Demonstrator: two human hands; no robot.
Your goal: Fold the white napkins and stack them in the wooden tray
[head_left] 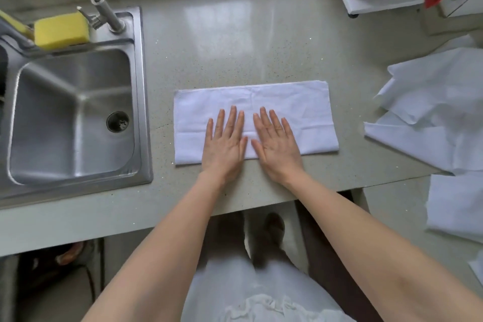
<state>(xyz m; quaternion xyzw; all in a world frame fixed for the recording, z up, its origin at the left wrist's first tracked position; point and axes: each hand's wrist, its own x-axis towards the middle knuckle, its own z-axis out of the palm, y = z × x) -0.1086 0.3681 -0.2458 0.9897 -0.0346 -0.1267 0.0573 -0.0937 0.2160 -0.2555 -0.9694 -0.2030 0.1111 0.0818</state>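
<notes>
Both hands lie flat, fingers straight, side by side on the near half of a white napkin (254, 102), the left hand (224, 138) just beside the right hand (277, 138), gripping nothing. The napkin sits as a long rectangle on the bench (235, 34), apparently folded once and being pressed smooth. Next probably comes a second fold, end to end. Loose napkins (431, 112) wait right of the right hand. No wooden tray is in view.

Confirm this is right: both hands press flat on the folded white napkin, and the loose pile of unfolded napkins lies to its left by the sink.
One thing is wrong. The head view shows the unfolded napkins lying right of the folded white napkin, away from the sink. Left hand and right hand do press flat.
</notes>
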